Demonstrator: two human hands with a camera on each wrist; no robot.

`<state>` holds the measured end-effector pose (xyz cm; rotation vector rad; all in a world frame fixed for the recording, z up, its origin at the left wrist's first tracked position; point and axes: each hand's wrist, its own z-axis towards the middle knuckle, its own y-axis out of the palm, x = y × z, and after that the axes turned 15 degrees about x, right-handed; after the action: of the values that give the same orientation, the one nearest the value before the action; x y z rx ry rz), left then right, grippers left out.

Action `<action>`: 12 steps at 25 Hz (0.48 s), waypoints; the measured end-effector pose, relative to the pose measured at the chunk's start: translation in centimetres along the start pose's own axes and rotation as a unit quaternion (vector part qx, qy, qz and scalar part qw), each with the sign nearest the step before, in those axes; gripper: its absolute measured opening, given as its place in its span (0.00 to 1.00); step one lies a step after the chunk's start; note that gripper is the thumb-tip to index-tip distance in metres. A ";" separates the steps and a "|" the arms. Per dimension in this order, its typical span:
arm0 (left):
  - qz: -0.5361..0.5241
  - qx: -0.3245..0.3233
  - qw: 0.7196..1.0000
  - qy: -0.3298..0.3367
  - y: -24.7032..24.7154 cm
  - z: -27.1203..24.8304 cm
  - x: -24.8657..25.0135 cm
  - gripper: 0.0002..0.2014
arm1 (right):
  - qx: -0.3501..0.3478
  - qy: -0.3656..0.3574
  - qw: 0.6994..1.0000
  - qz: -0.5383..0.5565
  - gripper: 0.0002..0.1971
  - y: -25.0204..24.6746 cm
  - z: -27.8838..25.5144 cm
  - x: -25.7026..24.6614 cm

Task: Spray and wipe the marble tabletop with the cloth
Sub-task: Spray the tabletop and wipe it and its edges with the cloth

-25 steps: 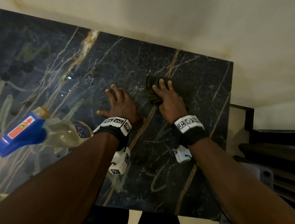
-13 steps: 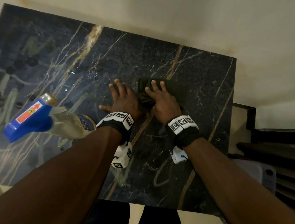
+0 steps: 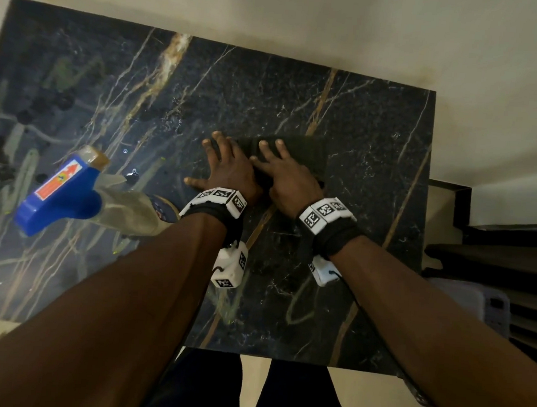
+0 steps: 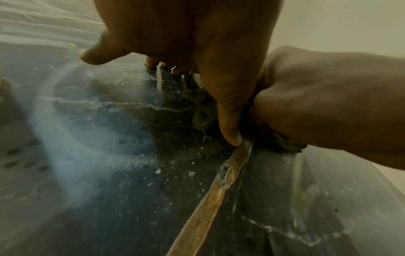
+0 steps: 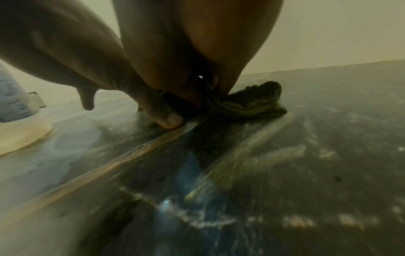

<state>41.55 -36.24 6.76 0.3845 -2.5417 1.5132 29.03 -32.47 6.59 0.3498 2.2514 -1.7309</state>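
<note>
The dark marble tabletop (image 3: pixel 364 114) with gold and white veins fills the head view. A dark crumpled cloth (image 3: pixel 309 155) lies near its middle. My right hand (image 3: pixel 285 179) presses flat on the cloth with straight fingers. My left hand (image 3: pixel 228 168) lies flat on the marble right beside it, fingers spread, touching the cloth's left edge. In the right wrist view the cloth (image 5: pixel 252 104) bunches out from under the palm. The left wrist view shows the cloth (image 4: pixel 201 107) wedged between both hands. A spray bottle (image 3: pixel 62 193) with a blue head stands left of my left wrist, held by neither hand.
Fine droplets and wet streaks mark the marble around the hands and to the left. A cream wall borders the table's far edge. Dark steps (image 3: pixel 497 253) and a grey plastic item (image 3: pixel 477 306) sit past the table's right edge.
My right hand has slid the cloth leftward until it meets my left hand. The left hand has stayed flat on the marble.
</note>
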 end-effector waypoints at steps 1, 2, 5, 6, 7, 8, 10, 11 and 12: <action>0.002 -0.002 1.000 0.001 0.0 0.1 0.1 0.60 | 0.003 0.001 1.000 0.001 0.39 -0.4 0.5 0.2; 0.003 -0.003 1.000 0.001 0.1 0.2 0.0 0.61 | 0.007 0.005 1.000 -0.001 0.39 -0.7 1.0 0.2; -0.011 0.019 1.000 0.011 0.3 -0.3 -0.5 0.64 | 0.029 0.034 0.999 -0.004 0.38 -1.0 2.2 -0.5; -0.021 0.035 0.999 0.023 0.3 -0.7 -0.8 0.64 | 0.033 0.045 0.998 -0.004 0.37 -0.9 2.3 -0.8; -0.031 0.053 0.997 0.041 0.5 -1.3 -1.1 0.64 | 0.033 0.051 0.998 -0.006 0.37 -0.8 1.9 -1.0; -0.037 0.064 0.996 0.058 0.6 -2.1 -1.6 0.63 | 0.030 0.048 0.998 -0.008 0.36 -0.6 1.5 -1.2; -0.031 0.056 0.995 0.073 0.7 -4.3 -3.0 0.64 | 0.017 0.036 0.999 -0.005 0.37 -0.3 -0.2 -1.3; -0.017 0.047 0.996 0.078 1.0 -5.4 -3.7 0.63 | 0.014 0.034 0.999 0.000 0.37 0.0 -1.2 -1.2; 0.006 0.043 0.995 0.091 1.3 -6.5 -4.6 0.60 | 0.014 0.033 0.999 0.005 0.37 0.2 -2.3 -1.3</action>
<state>45.60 -29.31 7.53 0.2314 -2.3493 1.5873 30.17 -30.23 7.46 0.4288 2.2678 -1.7730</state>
